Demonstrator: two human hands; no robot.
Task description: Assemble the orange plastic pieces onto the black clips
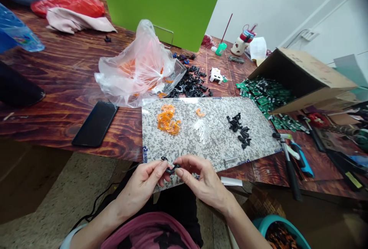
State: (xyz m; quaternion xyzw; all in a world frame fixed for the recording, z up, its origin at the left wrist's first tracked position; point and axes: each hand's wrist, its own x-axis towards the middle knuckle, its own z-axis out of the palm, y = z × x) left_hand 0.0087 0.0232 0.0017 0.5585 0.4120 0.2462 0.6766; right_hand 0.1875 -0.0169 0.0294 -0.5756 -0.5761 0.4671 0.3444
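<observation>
A small curved black plastic clip (pixel 171 170) is pinched between both my hands at the front edge of the speckled board (pixel 186 147). My left hand (pixel 151 176) grips its left end between thumb and fingers. On its right end, the thumb and fingertips of my right hand (pixel 198 176) are closed. Beyond my hands on the board lie a pile of orange plastic clips (pixel 168 120), a fan of thin silvery pins (pixel 202 129) with one orange piece (pixel 199 113) beside it, and several black clips (pixel 240 128). A small metal cylinder (pixel 230 160) rests near the right front.
A clear bag (pixel 138 69) of orange parts and a heap of black parts (pixel 192 82) stand behind the board. At left lies a phone (pixel 96 124). To the right are a cardboard box (pixel 313 69) spilling green circuit boards (pixel 264 92), a hammer (pixel 290 168) and a teal bucket (pixel 263 226).
</observation>
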